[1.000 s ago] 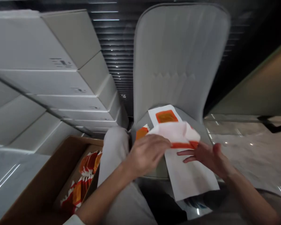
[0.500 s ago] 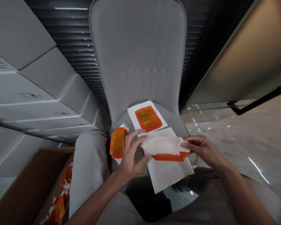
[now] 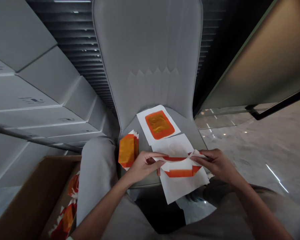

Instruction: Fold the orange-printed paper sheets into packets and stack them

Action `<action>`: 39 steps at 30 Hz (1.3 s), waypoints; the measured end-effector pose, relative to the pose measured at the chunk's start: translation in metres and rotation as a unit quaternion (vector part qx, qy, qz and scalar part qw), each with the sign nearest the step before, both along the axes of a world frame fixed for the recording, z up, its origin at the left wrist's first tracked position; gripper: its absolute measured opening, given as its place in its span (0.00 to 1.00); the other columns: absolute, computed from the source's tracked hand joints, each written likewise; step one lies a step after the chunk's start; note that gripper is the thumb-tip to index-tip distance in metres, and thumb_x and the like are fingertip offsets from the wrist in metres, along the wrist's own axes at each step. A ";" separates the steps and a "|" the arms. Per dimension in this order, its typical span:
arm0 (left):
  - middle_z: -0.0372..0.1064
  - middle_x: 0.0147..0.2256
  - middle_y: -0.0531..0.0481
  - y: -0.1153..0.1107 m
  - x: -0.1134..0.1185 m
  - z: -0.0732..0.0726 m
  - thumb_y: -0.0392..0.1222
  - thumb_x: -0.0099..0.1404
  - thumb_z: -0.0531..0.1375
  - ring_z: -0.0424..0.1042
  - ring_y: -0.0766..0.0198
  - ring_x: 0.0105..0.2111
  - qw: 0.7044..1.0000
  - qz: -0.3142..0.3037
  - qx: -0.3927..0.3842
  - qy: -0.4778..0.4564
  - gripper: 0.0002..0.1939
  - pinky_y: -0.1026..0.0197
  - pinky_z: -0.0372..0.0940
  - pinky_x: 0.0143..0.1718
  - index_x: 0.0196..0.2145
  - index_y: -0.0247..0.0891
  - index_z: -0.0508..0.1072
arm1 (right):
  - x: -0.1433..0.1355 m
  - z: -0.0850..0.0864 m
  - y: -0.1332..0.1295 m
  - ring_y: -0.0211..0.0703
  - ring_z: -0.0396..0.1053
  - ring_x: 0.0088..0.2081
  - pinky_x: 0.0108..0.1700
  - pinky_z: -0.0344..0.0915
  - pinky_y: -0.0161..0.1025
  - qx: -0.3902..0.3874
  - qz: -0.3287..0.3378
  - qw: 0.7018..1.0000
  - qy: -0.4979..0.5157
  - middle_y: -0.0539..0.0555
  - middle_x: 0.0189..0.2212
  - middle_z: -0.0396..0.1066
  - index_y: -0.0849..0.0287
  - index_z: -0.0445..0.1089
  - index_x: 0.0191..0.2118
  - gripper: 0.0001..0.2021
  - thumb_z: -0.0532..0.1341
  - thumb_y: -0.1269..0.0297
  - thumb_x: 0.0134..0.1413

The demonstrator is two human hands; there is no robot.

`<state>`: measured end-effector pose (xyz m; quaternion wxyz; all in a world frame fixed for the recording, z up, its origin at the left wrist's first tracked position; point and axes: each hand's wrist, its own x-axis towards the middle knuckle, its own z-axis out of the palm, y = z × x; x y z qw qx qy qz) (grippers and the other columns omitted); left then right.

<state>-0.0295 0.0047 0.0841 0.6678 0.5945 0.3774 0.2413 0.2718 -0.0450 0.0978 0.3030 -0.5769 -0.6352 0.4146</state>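
Both hands hold one partly folded sheet of paper (image 3: 181, 165), white with orange-red bands, above the chair seat. My left hand (image 3: 146, 165) pinches its left end between thumb and fingers. At the right end, my right hand (image 3: 216, 161) grips a bunched white edge. Under the folded paper lies a flat white sheet (image 3: 180, 188) that overhangs the front of the seat. Behind it rests another white sheet with an orange-and-gold rectangle (image 3: 159, 125). Left of my left hand stands a bundle of folded orange-and-gold papers (image 3: 127, 150).
The work lies on a grey chair (image 3: 150, 50). To the left, an open cardboard box (image 3: 27, 196) holds several orange-red folded papers (image 3: 66, 216). White boxes (image 3: 40, 90) are stacked beyond it. A panel with a dark handle (image 3: 277, 106) stands on the right.
My left hand has closed on the left end of the folded paper. The paper's upper flap has lifted, showing a red band behind it. The view has shifted slightly.
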 end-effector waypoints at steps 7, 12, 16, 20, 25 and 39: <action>0.70 0.17 0.50 0.000 -0.001 0.002 0.59 0.68 0.61 0.68 0.69 0.14 0.997 -0.036 -0.072 -0.010 0.25 0.69 0.61 0.16 0.25 0.33 0.72 | -0.003 -0.002 0.001 0.36 0.60 0.26 0.25 0.55 0.33 -0.054 0.037 0.998 0.020 0.47 0.22 0.64 0.58 0.72 0.29 0.19 0.62 0.48 0.62; 0.73 0.19 0.46 0.004 -0.004 0.005 0.62 0.69 0.58 0.72 0.66 0.17 0.994 -0.041 -0.090 -0.044 0.29 0.67 0.66 0.19 0.25 0.31 0.73 | -0.001 0.006 0.001 0.40 0.63 0.28 0.27 0.60 0.35 -0.091 0.014 0.993 0.067 0.50 0.25 0.68 0.57 0.73 0.31 0.19 0.63 0.45 0.60; 0.75 0.21 0.43 0.006 -0.005 0.006 0.63 0.71 0.54 0.73 0.66 0.18 0.994 -0.030 -0.091 -0.050 0.32 0.66 0.69 0.22 0.26 0.30 0.75 | 0.000 0.012 -0.001 0.40 0.64 0.27 0.28 0.61 0.35 -0.085 0.014 0.993 0.083 0.50 0.25 0.68 0.56 0.73 0.30 0.18 0.62 0.46 0.61; 0.75 0.22 0.45 0.005 -0.004 0.008 0.63 0.70 0.55 0.73 0.66 0.19 0.997 -0.005 -0.057 -0.045 0.30 0.66 0.68 0.21 0.27 0.31 0.75 | 0.001 0.013 -0.001 0.40 0.63 0.27 0.26 0.61 0.35 -0.065 0.020 0.995 0.067 0.50 0.25 0.67 0.56 0.73 0.29 0.20 0.61 0.45 0.62; 0.75 0.23 0.48 0.004 -0.004 0.009 0.58 0.70 0.60 0.72 0.67 0.19 1.000 0.000 -0.014 -0.022 0.22 0.67 0.67 0.21 0.32 0.33 0.74 | 0.004 0.009 0.000 0.40 0.65 0.28 0.27 0.62 0.35 -0.037 0.004 0.998 0.054 0.51 0.25 0.70 0.56 0.77 0.34 0.16 0.63 0.48 0.61; 0.73 0.21 0.50 0.001 0.001 0.006 0.52 0.64 0.67 0.76 0.62 0.20 0.996 -0.009 -0.067 -0.056 0.27 0.66 0.69 0.19 0.53 0.30 0.74 | -0.001 0.008 -0.001 0.42 0.73 0.28 0.28 0.70 0.36 -0.035 -0.034 0.995 0.085 0.53 0.33 0.79 0.52 0.79 0.48 0.17 0.66 0.49 0.59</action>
